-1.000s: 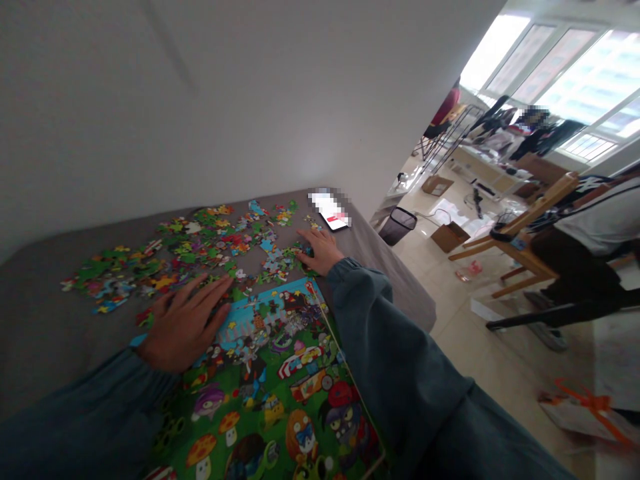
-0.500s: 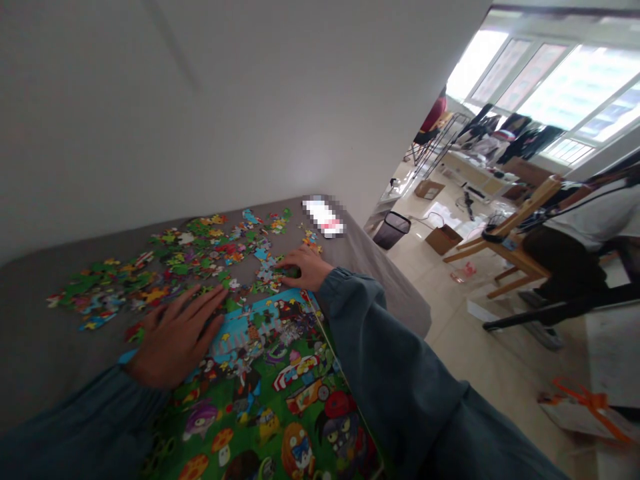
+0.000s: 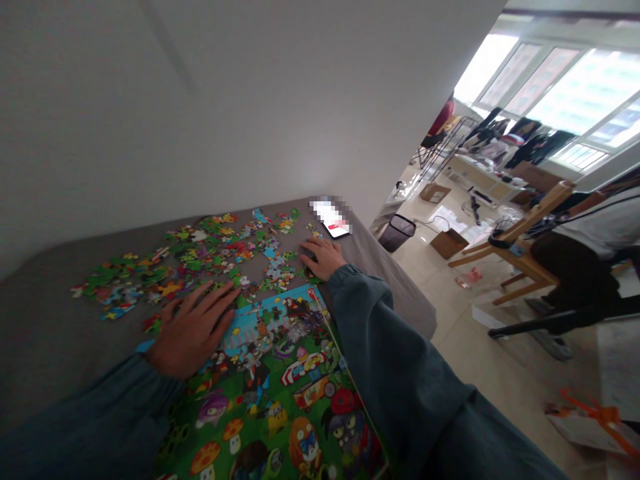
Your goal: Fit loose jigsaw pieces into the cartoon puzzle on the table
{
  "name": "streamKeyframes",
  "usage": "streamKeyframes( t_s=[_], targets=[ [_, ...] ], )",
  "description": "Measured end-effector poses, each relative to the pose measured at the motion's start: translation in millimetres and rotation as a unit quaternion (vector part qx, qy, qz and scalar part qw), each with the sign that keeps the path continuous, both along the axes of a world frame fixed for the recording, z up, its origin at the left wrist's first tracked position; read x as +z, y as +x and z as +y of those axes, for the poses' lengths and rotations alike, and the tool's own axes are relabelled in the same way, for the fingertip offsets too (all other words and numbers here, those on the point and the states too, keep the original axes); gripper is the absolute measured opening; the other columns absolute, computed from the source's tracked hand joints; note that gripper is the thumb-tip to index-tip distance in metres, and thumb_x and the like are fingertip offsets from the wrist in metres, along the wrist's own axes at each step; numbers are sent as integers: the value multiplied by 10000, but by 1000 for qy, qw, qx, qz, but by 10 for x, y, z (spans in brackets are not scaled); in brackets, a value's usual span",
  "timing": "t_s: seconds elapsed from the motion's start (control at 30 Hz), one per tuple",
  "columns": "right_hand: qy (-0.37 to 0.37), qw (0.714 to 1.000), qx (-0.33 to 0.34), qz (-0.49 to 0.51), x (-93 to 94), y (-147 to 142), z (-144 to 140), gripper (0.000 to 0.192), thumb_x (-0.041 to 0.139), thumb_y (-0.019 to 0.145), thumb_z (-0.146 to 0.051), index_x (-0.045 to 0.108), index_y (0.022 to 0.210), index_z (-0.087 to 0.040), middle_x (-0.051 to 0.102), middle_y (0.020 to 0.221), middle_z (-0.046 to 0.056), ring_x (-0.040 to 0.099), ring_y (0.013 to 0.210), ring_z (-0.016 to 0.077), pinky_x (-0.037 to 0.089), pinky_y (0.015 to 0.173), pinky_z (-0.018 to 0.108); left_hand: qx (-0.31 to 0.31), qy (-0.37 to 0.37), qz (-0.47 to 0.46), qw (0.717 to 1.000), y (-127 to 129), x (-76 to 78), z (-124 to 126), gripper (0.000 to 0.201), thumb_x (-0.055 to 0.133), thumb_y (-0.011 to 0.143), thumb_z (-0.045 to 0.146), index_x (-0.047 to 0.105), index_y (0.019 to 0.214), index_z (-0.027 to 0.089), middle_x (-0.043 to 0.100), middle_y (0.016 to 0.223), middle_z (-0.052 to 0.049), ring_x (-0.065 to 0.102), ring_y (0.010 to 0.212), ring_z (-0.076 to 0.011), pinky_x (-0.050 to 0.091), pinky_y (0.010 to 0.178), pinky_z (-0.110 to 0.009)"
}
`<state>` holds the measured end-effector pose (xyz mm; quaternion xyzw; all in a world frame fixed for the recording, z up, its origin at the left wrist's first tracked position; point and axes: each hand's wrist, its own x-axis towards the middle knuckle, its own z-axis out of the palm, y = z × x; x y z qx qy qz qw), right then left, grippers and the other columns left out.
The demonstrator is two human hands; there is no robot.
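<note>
The left hand (image 3: pixel 195 330) spreads palm-down over a green cartoon-printed board (image 3: pixel 280 353), lower centre; the right hand (image 3: pixel 325 259) curls, grip unclear, beside multicoloured jigsaw pieces (image 3: pixel 193 250), centre-left. Grey cloth-covered counter (image 3: pixel 384 260) extends rightward.

Left grip (image 3: pixel 194 328) over puzzle picture (image 3: pixel 277 383), right grip (image 3: pixel 323 259) at loose pieces (image 3: pixel 240 251)

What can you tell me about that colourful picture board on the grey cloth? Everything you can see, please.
The picture board lies flat on the grey cloth, its near end running out of view. A thin pale rim edges its right side. The print, perhaps on card, is mostly green with light blue at the far end, showing cartoon figures and mushrooms. The left hand covers part of its far left; contact is hard to tell. Loose puzzle pieces lie just beyond it.
</note>
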<state>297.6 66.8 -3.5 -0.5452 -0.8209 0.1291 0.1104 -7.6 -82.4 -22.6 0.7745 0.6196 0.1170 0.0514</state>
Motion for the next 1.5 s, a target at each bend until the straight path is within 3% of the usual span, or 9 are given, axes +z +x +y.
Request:
streamKeyframes(
  t_s=[0.1, 0.27, 0.37, 0.63, 0.8, 0.87, 1.03, 1.33, 1.5],
  targets=[
    [15, 1000, 20, 14, 46, -87, -24, 468, 616, 1050, -355, 619, 1504, -244, 529, 1627, 131, 451, 1518, 309, 318, 1240, 545, 6, -1, -3, 1000, 22, 12, -10, 577, 302, 1050, 480, 647, 1493, 351, 613, 1581, -55, 470, 1513, -403, 339, 1164, -689],
    [25, 987, 156, 16, 73, -456, -155, 529, 585, 1072, -406, 537, 1585, -285, 402, 1729, 85, 315, 1620, 267, 303, 1271, 500, 1, 0, -4, 1000, 60, 48, -28, 584, 292, 1051, 448, 644, 1500, 322, 604, 1588, -65, 468, 1509, -424, 347, 1132, -717],
    [24, 983, 177, -28, 60, -593, -232, 491, 562, 1087, -446, 590, 1544, -268, 419, 1721, 82, 361, 1592, 281, 314, 1256, 506, -3, 7, -5, 1000, 70, 61, -33, 577, 297, 1052, 429, 659, 1485, 306, 617, 1574, -70, 482, 1495, -423, 354, 1130, -713],
    [47, 984, 151, -83, 266, -410, -210, 343, 563, 1091, -417, 758, 1333, -271, 682, 1464, 84, 534, 1373, 289, 379, 1152, 489, -15, 19, -16, 1000, 81, 68, -43, 555, 314, 1049, 415, 675, 1463, 338, 627, 1564, -71, 499, 1484, -419, 381, 1114, -713],
    [74, 990, 95, -72, 394, -575, -21, 265, 585, 1064, -314, 811, 1051, -175, 749, 1181, 129, 621, 1188, 272, 436, 1084, 429, -9, 5, -9, 1000, 92, 84, -46, 578, 296, 1046, 413, 653, 1489, 310, 592, 1597, -53, 476, 1503, -424, 369, 1121, -731],
    [86, 993, 76, -38, 349, -710, 21, 238, 625, 1045, -323, 787, 1153, -186, 722, 1239, 125, 600, 1231, 268, 430, 1104, 421, -10, 3, -7, 1000, 94, 90, -46, 590, 297, 1042, 412, 652, 1492, 276, 590, 1595, -66, 478, 1499, -434, 368, 1123, -736],
    [47, 998, 43, 5, 119, -983, 15, 438, 704, 999, -481, 701, 1387, -276, 570, 1536, 87, 419, 1451, 319, 379, 1167, 500, -19, 18, -13, 1000, 89, 93, -48, 585, 304, 1036, 398, 676, 1466, 261, 612, 1572, -100, 496, 1480, -444, 391, 1099, -743],
    [3, 999, 12, 47, 104, -852, 16, 270, 792, 929, -379, 786, 1175, -270, 589, 1460, 84, 441, 1382, 306, 402, 1125, 500, -16, 11, -22, 1000, 81, 75, -45, 560, 323, 1041, 414, 674, 1465, 312, 611, 1580, -81, 479, 1497, -436, 378, 1117, -741],
    [29, 996, 0, 84, 121, -688, -32, 222, 854, 853, -341, 820, 1053, -251, 625, 1369, 85, 493, 1351, 301, 390, 1163, 491, -16, 19, -27, 999, 73, 65, -45, 561, 320, 1041, 429, 675, 1462, 321, 618, 1572, -79, 494, 1486, -431, 387, 1109, -732]
  ],
)
